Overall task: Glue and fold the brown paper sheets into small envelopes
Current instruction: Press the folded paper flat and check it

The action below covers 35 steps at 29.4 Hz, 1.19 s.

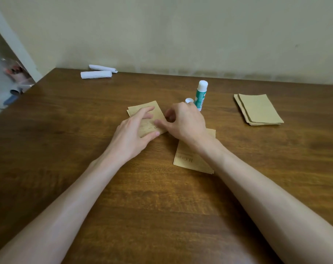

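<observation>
A small stack of brown paper sheets (142, 111) lies at the middle of the wooden table (85, 121). My left hand (133, 132) lies flat on it, fingers spread and pressing down. My right hand (182, 122) is at the stack's right edge, its thumb and fingers pinching the edge of the top sheet. Another folded brown paper (188, 161) with printed text lies under my right wrist. A green and white glue stick (200, 95) stands uncapped just behind my right hand, and its white cap (189, 100) sits beside it.
A pile of folded brown envelopes (258, 109) rests at the right of the table. Two rolled white papers (97, 73) lie at the back left near the wall. The table's left edge drops off to clutter on the floor (15, 77).
</observation>
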Tool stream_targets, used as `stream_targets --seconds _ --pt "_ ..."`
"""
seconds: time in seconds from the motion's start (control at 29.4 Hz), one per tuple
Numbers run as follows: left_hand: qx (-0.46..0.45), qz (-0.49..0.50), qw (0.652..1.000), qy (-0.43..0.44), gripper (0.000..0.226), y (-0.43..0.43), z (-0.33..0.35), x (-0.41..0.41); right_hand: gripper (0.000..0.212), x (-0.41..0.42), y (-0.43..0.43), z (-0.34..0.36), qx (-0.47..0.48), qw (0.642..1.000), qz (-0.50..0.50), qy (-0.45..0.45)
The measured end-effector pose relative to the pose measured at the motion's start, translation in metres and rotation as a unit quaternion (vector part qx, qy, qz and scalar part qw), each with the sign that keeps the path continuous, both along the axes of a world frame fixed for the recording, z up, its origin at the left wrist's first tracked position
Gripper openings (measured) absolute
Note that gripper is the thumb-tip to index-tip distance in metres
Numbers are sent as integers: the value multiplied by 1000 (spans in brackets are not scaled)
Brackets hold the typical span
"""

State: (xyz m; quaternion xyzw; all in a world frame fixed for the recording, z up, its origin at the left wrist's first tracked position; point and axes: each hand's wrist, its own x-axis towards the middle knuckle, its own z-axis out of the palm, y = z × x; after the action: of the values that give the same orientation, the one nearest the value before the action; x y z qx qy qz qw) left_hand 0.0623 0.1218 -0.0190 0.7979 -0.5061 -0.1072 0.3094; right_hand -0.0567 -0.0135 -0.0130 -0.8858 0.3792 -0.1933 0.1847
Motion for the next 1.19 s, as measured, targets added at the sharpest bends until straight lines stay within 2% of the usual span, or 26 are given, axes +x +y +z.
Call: stream_targets --seconds 0.1,0.2,0.31,0.51,0.58,0.65,0.78,0.88,0.99,1.02,1.12,1.19 --pt "-14 -2 1000 6 77 -2 -2 4 54 10 0 0 31 999 -29 15" --pt "-28 8 1000 1 79 -3 -3 4 47 12 0 0 99 994 -47 -19" --pt "-47 13 999 -7 80 -2 -3 3 38 9 -1 5 121 989 -56 -58" --pt "-89 43 995 -9 65 -2 1 4 35 1 -4 17 238 966 -57 -88" --pt "-111 60 992 -11 56 -2 1 4 26 -6 -3 24 281 952 -54 -112" --pt "-142 78 987 -4 50 -2 2 6 19 -15 -2 33 348 922 -47 -162" --pt "-208 92 973 29 49 -2 1 10 24 -42 -4 41 416 877 -34 -239" --pt "-258 41 961 86 59 -2 4 4 25 -69 -7 44 400 872 -31 -279" --pt "-245 -36 965 83 73 -2 8 -6 24 -98 -7 47 380 880 -8 -285" --pt "-243 -56 965 79 69 -3 8 -10 25 -106 -5 47 378 883 -2 -278" --pt "-255 -108 959 64 38 -4 5 -20 20 -124 0 43 372 891 6 -262" --pt "-259 -129 956 51 29 -3 0 -24 21 -129 6 40 385 879 -11 -280"
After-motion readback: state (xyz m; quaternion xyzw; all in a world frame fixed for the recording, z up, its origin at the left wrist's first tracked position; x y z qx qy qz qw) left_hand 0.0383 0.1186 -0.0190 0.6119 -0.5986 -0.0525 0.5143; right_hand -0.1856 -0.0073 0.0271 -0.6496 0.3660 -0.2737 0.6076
